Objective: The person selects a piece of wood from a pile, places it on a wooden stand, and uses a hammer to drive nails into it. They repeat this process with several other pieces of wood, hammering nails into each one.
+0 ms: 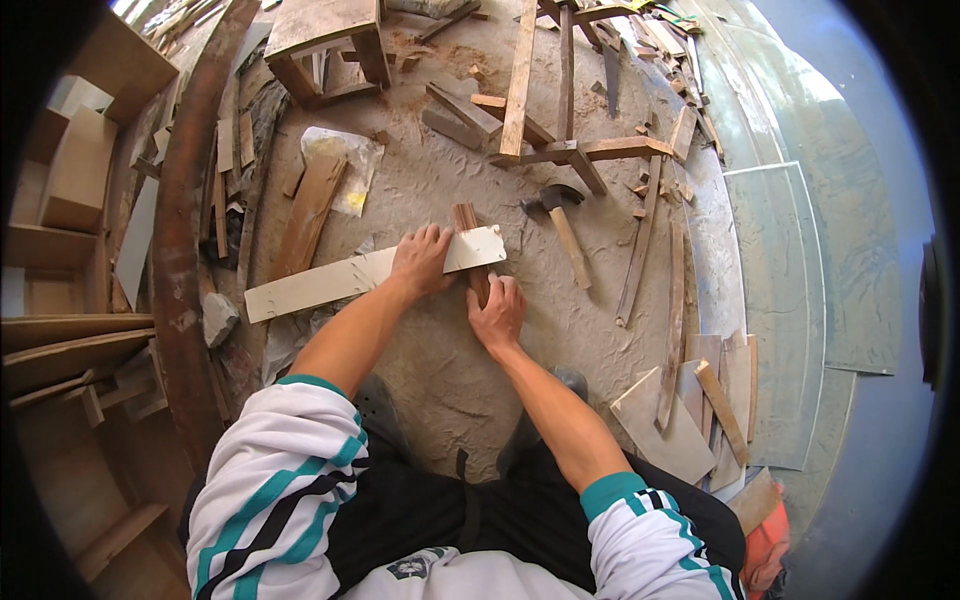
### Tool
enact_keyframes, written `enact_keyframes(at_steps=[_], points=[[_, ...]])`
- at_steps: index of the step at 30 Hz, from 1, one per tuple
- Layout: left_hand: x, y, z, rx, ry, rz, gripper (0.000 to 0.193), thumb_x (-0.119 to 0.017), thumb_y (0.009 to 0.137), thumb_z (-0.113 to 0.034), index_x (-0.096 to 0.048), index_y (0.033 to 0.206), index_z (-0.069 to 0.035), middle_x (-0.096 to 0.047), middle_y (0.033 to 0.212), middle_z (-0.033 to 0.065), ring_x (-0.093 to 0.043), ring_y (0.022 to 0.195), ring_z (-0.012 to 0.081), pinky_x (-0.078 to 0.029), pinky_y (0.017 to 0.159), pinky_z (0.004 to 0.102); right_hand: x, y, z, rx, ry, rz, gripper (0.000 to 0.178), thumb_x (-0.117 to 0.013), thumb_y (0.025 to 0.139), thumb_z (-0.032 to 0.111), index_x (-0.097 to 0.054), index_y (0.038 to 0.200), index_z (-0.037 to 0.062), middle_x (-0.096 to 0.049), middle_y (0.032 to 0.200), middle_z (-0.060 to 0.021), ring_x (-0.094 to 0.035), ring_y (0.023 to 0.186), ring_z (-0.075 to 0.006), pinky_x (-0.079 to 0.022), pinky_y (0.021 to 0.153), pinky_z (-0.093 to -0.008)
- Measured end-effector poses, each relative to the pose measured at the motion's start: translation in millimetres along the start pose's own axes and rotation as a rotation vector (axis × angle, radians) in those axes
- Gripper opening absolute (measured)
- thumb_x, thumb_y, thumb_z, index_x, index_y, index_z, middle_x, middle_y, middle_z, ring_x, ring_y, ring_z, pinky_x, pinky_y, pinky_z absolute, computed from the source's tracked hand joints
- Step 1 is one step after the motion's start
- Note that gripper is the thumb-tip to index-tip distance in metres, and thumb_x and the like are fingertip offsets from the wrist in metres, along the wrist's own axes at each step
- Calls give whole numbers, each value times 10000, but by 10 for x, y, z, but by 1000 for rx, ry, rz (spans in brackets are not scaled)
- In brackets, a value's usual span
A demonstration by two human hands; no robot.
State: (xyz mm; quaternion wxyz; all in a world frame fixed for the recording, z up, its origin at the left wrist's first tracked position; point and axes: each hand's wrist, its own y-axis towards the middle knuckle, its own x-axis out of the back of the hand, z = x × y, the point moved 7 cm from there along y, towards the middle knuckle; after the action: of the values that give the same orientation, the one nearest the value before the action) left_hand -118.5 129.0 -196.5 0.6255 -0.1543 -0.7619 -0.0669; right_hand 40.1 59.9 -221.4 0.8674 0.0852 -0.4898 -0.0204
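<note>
White board [330, 282]: lies low over the floor [440, 390], right end across a brown wooden strip [465, 217]. Left hand [421, 258]: grasps the board across its width, apparently to steady it. Right hand [498, 313]: grips the strip's near end, seemingly to hold it crosswise. Hammer [566, 236]: lies unheld beyond the board's right end, probably for easy reach.

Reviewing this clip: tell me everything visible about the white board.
The white board is long, narrow and flat, apparently painted or faced wood, with small dark marks near its right end. It slants up to the right in the view, crossing over a brown strip near that end. The left hand grips it right of its middle.
</note>
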Motion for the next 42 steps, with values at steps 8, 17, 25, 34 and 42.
enact_keyframes(at_steps=[8, 17, 25, 34, 42], points=[[32, 7, -10, -30, -48, -46, 817, -776, 704, -471, -436, 1347, -99, -536, 1151, 116, -543, 1137, 277, -461, 905, 439, 27, -7, -28, -11, -49, -4, 488, -625, 896, 354, -622, 1216, -14, -560, 1064, -146, -552, 1015, -336, -438, 887, -465], [94, -20, -38, -13, -79, 13, 845, -772, 725, -463, -432, 1394, -73, -546, 1164, 140, -539, 1159, 297, -459, 946, 424, 5, 43, -84, -192, 62, 1, 470, -733, 804, 285, -553, 1118, -14, -574, 1093, -183, -557, 1048, -370, -440, 907, -481], [67, -71, -52, -54, -70, -14, 859, -772, 728, -462, -414, 1402, -67, -550, 1163, 138, -546, 1148, 296, -468, 917, 419, -109, 11, -98, -334, 320, 51, 532, -761, 787, 168, -447, 1181, -4, -550, 1147, -233, -529, 1086, -403, -419, 942, -482], [87, -89, -74, -66, -47, -4, 879, -772, 734, -472, -398, 1409, -52, -544, 1172, 135, -545, 1146, 294, -453, 936, 413, -31, 26, -165, -304, 279, -55, 539, -760, 787, 154, -441, 1186, -18, -555, 1120, -244, -529, 1075, -418, -419, 931, -480], [23, -71, -73, -49, -7, -35, 882, -741, 760, -539, -403, 1412, -49, -530, 1195, 110, -519, 1158, 257, -411, 973, 408, -65, 56, -339, -310, 185, 36, 315, -683, 883, 256, -607, 1036, -10, -598, 1097, -216, -564, 1006, -414, -440, 886, -488]])
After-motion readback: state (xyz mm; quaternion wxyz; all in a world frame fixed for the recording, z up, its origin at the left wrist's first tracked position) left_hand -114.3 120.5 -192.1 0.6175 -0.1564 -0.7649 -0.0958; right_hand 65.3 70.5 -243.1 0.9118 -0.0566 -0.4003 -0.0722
